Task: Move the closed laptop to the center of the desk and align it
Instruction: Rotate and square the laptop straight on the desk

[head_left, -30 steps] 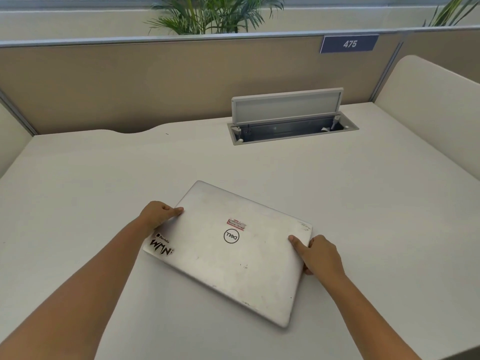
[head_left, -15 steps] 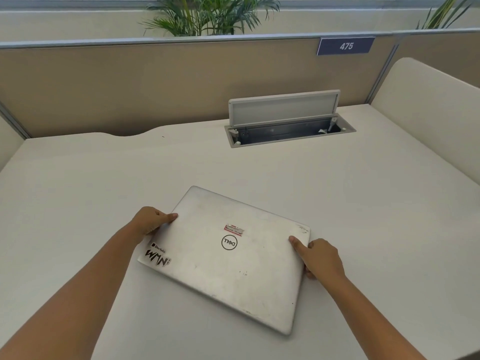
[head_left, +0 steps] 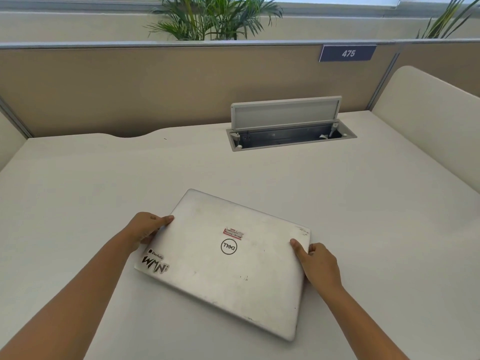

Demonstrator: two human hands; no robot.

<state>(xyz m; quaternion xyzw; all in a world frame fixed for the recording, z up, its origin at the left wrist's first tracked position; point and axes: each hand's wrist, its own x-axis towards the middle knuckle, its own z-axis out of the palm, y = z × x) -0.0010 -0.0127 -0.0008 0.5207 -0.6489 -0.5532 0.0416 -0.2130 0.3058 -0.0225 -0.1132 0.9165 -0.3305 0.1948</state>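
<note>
Both forearms reach forward over the white desk (head_left: 363, 203), the left hand (head_left: 145, 229) curled round the left edge of the one closed silver Dell laptop (head_left: 228, 263) with its thumb on the lid, the right hand (head_left: 318, 263) gripping the right edge the same way, fingers (head_left: 315, 248) wrapped over the rim. The laptop lies flat near the desk's front middle, turned askew, carrying three stickers. Bare desk lies open on every side; one cable box (head_left: 291, 133) with its flap raised sits well beyond, before the partition (head_left: 130, 87) marked 475
</note>
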